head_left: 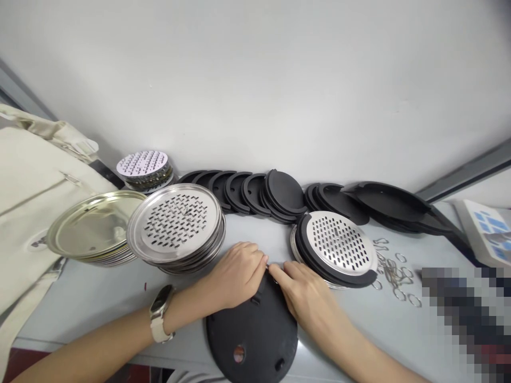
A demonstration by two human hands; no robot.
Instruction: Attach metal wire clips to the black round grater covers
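Note:
A round black plate (255,340) with small slots and a hole lies at the table's front edge, under both hands. My left hand (243,274) has its fingers curled together at the plate's far edge. Close beside it, my right hand (297,287) is closed, its thumb and forefinger pinched near the same spot. A small bit of metal shows between the fingertips, too small to make out fully. Right of the hands, a perforated metal disc (337,242) rests in a black rim on a stack. Metal rings and clips (395,274) lie farther right.
Stacked grater discs (175,223) and shiny metal plates (96,223) stand at the left. Black round parts (283,191) line the wall. Behind the left stacks is a smaller pile of discs (142,164). A cream bag (32,186) is far left, a box (487,229) far right.

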